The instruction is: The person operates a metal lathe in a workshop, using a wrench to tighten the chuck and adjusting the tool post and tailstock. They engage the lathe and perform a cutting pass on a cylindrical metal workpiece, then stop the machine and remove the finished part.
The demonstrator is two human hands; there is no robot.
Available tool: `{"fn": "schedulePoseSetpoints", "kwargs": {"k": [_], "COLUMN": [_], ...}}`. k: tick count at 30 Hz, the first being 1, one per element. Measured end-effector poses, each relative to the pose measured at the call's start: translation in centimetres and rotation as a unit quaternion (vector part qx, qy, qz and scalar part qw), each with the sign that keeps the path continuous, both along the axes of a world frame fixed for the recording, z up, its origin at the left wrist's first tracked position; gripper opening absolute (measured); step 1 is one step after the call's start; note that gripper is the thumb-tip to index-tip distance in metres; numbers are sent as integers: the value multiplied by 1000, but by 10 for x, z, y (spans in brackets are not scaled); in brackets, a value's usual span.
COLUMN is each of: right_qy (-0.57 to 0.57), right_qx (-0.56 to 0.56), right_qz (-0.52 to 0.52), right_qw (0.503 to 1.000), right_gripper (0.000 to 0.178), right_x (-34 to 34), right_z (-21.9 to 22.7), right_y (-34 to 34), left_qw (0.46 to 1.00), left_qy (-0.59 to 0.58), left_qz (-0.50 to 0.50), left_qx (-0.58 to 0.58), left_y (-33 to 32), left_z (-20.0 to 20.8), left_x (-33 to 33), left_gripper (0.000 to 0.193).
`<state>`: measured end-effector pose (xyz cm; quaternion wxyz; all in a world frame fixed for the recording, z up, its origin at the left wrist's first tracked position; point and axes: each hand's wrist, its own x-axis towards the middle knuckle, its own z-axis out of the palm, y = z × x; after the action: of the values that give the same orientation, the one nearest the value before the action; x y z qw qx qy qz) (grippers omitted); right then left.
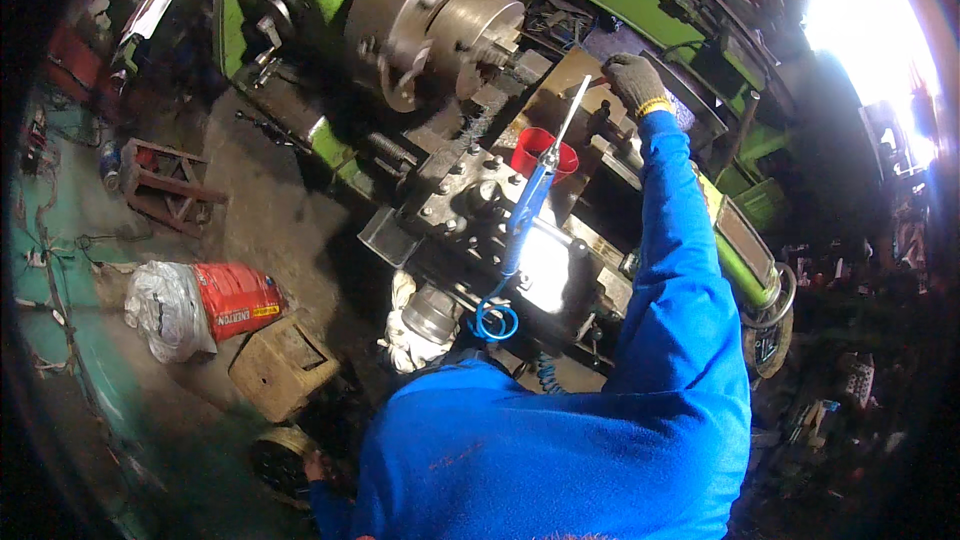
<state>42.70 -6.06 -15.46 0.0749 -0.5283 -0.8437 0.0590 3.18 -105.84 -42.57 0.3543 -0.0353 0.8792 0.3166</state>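
My right hand (634,84), in a grey knitted glove with a yellow cuff, reaches over the lathe bed with its fingers curled in. A thin brownish rod shows beside the fingers, but what they hold is unclear. Close to that hand, a blue air blow gun (530,202) with a long silver nozzle lies on the tool carriage (447,190), in front of a red cup (566,162). My left hand (316,466), bare and small at the lower left, has its fingers at the rim of a dark round handwheel (284,438). Its palm is hidden.
The green lathe's large metal chuck (405,2) grips a round workpiece (474,24), with jaws sticking out. A coiled blue hose (494,321) hangs at the carriage's near edge. Left on the floor are a red-and-white bag (236,298), a tan box (290,372) and a rusty metal frame (168,186).
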Motion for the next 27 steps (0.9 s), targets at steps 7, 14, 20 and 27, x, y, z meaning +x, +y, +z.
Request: {"fn": "schedulePoseSetpoints", "kwargs": {"k": [7, 14, 20, 27], "right_qy": [-113, 24, -166, -164], "right_qx": [-57, -241, 24, 3], "right_qz": [180, -9, -54, -19], "right_qw": [976, 970, 984, 986], "right_gripper": [22, 21, 32, 31], "right_x": [22, 6, 5, 10], "right_z": [-9, 10, -3, -63], "right_y": [47, 52, 74, 122], "left_qw": [992, 949, 991, 967], "left_qy": [27, 135, -26, -102], "left_qz": [-87, -259, 120, 218], "left_qx": [-89, -118, -59, -82], "left_y": [3, -11, -5, -17], "left_z": [16, 46, 53, 62], "left_x": [2, 36, 67, 68], "left_gripper": [49, 48, 37, 28]}}
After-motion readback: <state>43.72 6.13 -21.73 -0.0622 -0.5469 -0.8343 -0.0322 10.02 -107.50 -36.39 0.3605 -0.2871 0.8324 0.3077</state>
